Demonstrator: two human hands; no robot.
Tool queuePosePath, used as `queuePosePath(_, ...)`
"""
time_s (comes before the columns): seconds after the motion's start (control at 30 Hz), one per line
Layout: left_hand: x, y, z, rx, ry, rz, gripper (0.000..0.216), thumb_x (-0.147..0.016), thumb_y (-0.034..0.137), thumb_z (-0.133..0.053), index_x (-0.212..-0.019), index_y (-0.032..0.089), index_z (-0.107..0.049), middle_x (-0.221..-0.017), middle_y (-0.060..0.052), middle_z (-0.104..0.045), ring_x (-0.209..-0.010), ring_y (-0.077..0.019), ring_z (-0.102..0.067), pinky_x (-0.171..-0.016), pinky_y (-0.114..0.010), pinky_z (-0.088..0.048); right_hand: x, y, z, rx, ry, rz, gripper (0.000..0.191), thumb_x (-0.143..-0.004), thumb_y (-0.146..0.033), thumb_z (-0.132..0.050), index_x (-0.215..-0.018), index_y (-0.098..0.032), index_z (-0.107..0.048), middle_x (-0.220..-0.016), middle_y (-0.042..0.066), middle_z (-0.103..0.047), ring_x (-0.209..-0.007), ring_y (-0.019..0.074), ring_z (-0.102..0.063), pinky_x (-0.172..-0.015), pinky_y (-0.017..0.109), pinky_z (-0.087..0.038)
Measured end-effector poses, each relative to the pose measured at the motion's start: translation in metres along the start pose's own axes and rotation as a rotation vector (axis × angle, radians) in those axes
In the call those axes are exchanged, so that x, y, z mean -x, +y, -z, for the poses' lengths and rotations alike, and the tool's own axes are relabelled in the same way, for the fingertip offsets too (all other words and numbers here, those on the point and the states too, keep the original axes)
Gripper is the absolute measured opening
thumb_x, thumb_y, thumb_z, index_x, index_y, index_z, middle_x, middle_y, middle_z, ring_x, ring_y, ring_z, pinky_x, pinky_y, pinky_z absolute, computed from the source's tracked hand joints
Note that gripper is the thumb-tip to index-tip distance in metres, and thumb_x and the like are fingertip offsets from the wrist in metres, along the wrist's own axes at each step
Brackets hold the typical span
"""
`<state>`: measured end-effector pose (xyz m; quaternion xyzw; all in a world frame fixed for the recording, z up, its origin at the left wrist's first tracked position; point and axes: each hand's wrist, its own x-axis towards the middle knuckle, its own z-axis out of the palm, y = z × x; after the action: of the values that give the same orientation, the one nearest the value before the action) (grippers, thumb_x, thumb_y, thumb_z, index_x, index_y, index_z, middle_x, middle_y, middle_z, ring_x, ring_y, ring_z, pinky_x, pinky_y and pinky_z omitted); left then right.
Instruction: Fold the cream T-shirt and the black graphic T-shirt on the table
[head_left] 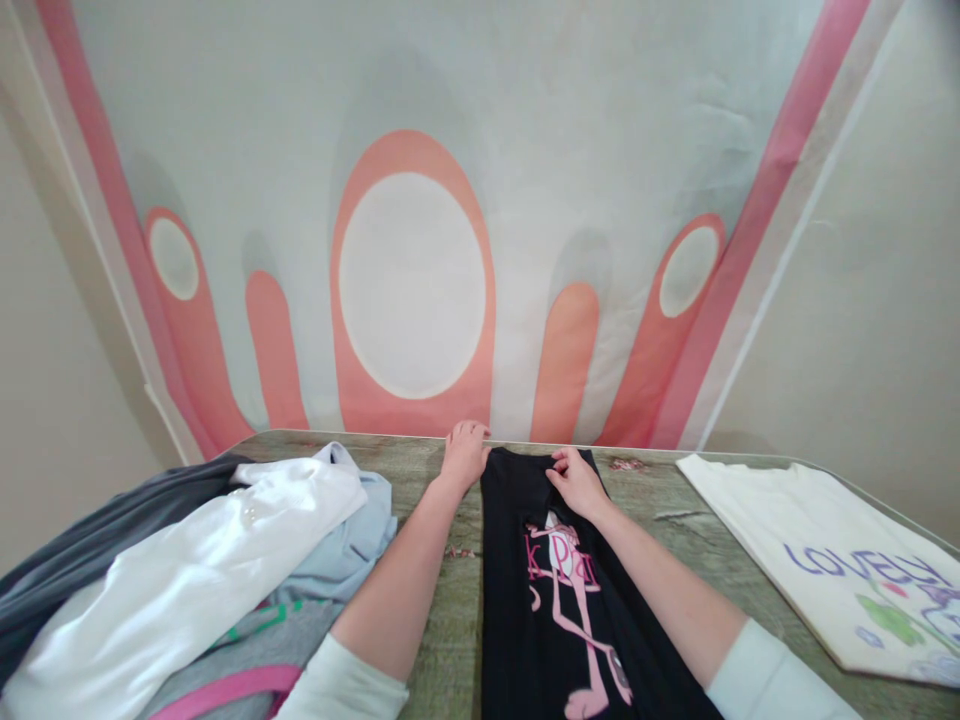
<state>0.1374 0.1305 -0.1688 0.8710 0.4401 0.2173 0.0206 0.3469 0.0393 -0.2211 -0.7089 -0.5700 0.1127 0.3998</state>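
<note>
A black T-shirt (pixel 506 600) with a pink cartoon figure and pink letters lies lengthwise on the wood-grain table (pixel 442 600), its sides folded in to a narrow strip. My left hand (pixel 465 455) rests at the shirt's top left corner, fingers stretched toward the table's far edge. On the upper right part of the shirt, my right hand (pixel 577 482) has its thumb and fingers brought together on the black cloth. The shirt's lower end runs out of view, and my right forearm covers part of its right side.
At the left lies a loose heap of clothes: a white garment (pixel 202 560), a dark grey one (pixel 97 520), a light blue one (pixel 337 545) and a grey one with pink trim. A folded white T-shirt (pixel 795 520) lettered "LOVELY" lies at the right. A printed backdrop (pixel 637 120) hangs behind the table.
</note>
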Motion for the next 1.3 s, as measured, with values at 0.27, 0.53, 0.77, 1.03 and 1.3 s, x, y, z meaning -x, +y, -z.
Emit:
queuePosePath(0.27,0.047,0.047,-0.007,-0.004,-0.149,-0.075,0.039,-0.091,0.033,-0.029,-0.116,0.012,-0.05,-0.121,-0.015,-0.05,-0.113,-0.0234,-0.046,-0.094,-0.033,-0.033,0.003,-0.005,0.002,-0.006,0.043,0.062,0.025,-0.073,-0.021,-0.053,-0.097,-0.021,-0.047,-0.073,-0.001,-0.06,-0.07,0.0152,-0.057,-0.067,0.026,-0.041)
queuePosePath(0.53,0.062,0.038,-0.021,-0.021,-0.192,-0.126,0.066,-0.085,0.06,-0.022,-0.134,0.016,-0.033,-0.142,-0.01,-0.026,-0.131,-0.0259,-0.018,-0.104,-0.041,-0.017,-0.006,0.023,0.035,-0.014,0.168,0.092,0.026,-0.078,-0.02,-0.042,-0.103,-0.016,-0.049,-0.098,0.008,-0.06,-0.085,0.017,-0.057,-0.08,0.033,-0.043)
queuePosePath(0.77,0.053,0.033,-0.022,-0.019,-0.218,-0.129,0.063,-0.086,0.061,-0.018,-0.135,0.024,-0.031,-0.143,-0.006,-0.023,-0.132,-0.0233,-0.016,-0.104,-0.043,-0.012,-0.017,0.057,0.055,0.035,0.053,0.191,0.041,-0.078,-0.011,-0.042,-0.117,-0.02,-0.048,-0.118,0.004,-0.056,-0.109,0.0143,-0.049,-0.091,0.032,-0.038)
queuePosePath(1.03,0.032,0.033,-0.023,-0.076,-0.314,-0.236,0.062,-0.088,0.059,-0.011,-0.137,0.025,-0.025,-0.145,-0.004,-0.018,-0.132,-0.0213,-0.015,-0.104,-0.044,-0.012,-0.028,0.067,0.05,0.189,0.033,0.155,0.031,-0.079,-0.022,-0.048,-0.109,-0.017,-0.055,-0.104,0.008,-0.062,-0.098,0.018,-0.054,-0.09,0.034,-0.036)
queuePosePath(1.3,0.054,0.053,0.001,-0.235,-0.097,-0.116,0.049,-0.092,0.035,-0.02,-0.135,0.012,-0.027,-0.14,-0.012,-0.03,-0.128,-0.0226,-0.026,-0.104,-0.041,-0.016,-0.023,0.074,0.064,0.317,0.077,0.082,0.027,-0.08,-0.033,-0.049,-0.098,-0.016,-0.059,-0.096,0.009,-0.063,-0.091,0.02,-0.055,-0.084,0.032,-0.036)
